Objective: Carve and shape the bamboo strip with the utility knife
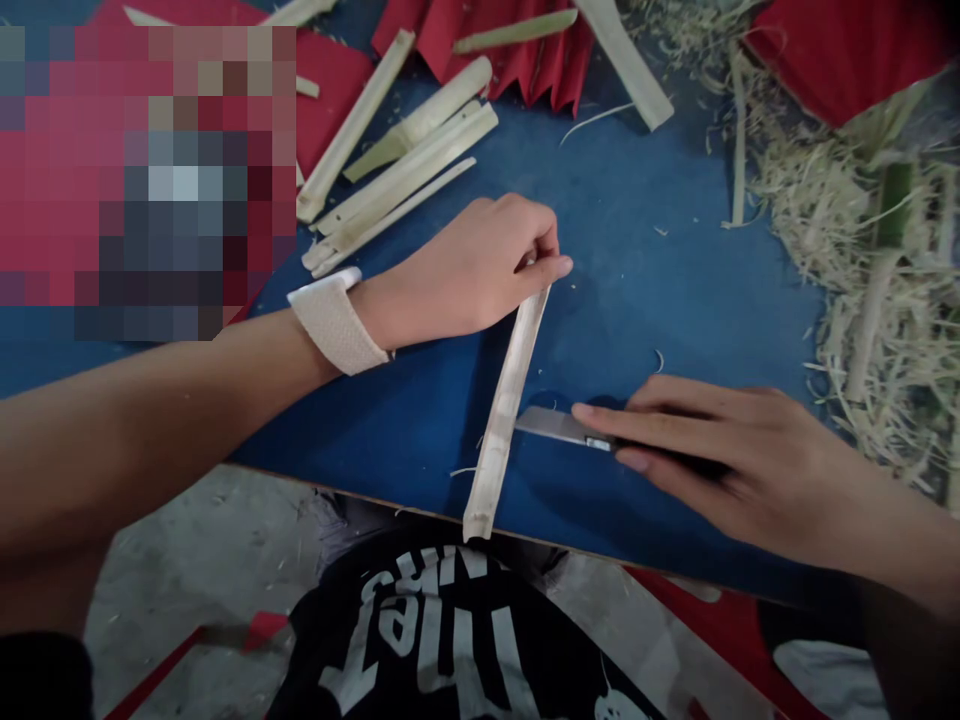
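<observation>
Here the left hand [469, 265] was closed on the far end of the bamboo strip [506, 410], thumb and fingers pinching it from above. The right hand [720, 455] was clamped on the knife [551, 424], forefinger laid along the back of the blade, whose tip touched the strip's right edge near mid-length. The strip lay on the blue table [675, 270], its near end just over the table edge. A white wristband [336, 320] sat on the left wrist. Beyond the left hand lay split bamboo pieces [405, 170]. Red folded paper [517, 50] lay farther off. Shavings [877, 300] covered the table's right side.
</observation>
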Demonstrator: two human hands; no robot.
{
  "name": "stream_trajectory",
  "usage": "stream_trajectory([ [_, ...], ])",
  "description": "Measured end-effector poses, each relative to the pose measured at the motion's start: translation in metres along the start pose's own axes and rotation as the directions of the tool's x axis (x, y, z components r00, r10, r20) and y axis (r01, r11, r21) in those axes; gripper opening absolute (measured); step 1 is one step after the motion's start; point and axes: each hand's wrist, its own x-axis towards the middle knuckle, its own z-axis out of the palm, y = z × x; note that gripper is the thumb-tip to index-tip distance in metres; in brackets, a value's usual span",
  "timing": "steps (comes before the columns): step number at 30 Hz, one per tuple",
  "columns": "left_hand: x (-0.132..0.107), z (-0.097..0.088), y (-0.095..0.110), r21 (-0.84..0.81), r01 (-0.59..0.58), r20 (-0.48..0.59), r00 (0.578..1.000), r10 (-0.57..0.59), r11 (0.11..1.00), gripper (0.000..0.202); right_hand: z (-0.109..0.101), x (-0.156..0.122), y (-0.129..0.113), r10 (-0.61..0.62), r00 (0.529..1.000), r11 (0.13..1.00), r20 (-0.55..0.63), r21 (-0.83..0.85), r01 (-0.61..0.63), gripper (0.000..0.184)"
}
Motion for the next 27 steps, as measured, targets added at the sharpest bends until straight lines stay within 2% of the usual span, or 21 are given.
stream_trajectory([
  [4,0.001,0.001,0.000,-0.001,0.001,0.001,1.000,-0.001,1.000,0.029,0.004,0.001,0.001,0.071,0.995,0.991,-0.074,-0.111,-0.079,0.053],
  [8,0.001,0.002,0.001,-0.013,0.006,0.000,1.000,-0.006,1.000,0.029,0.010,0.002,-0.001,0.070,0.993,0.987,-0.091,-0.140,-0.083,0.050],
  [15,0.000,0.001,0.001,-0.020,-0.002,-0.008,1.000,0.001,1.000,0.028,0.017,-0.002,-0.004,0.073,0.989,0.966,-0.128,-0.239,-0.102,0.066],
  [18,0.000,0.001,0.000,-0.026,-0.011,-0.003,1.000,0.011,1.000,0.029,0.018,0.000,-0.004,0.049,0.990,0.957,-0.131,-0.277,-0.084,0.063],
  [21,-0.001,0.001,0.000,-0.030,-0.004,-0.003,1.000,0.004,1.000,0.032,0.017,0.001,-0.004,0.024,0.992,0.963,-0.126,-0.264,-0.057,0.057],
  [25,-0.002,0.002,0.000,-0.030,-0.005,-0.010,1.000,0.005,1.000,0.029,0.016,-0.001,-0.002,0.054,0.994,0.977,-0.100,-0.198,-0.073,0.064],
  [27,-0.002,0.002,0.000,-0.027,-0.012,-0.015,1.000,0.011,1.000,0.028,0.015,-0.002,-0.001,0.073,0.994,0.979,-0.078,-0.187,-0.086,0.062],
])
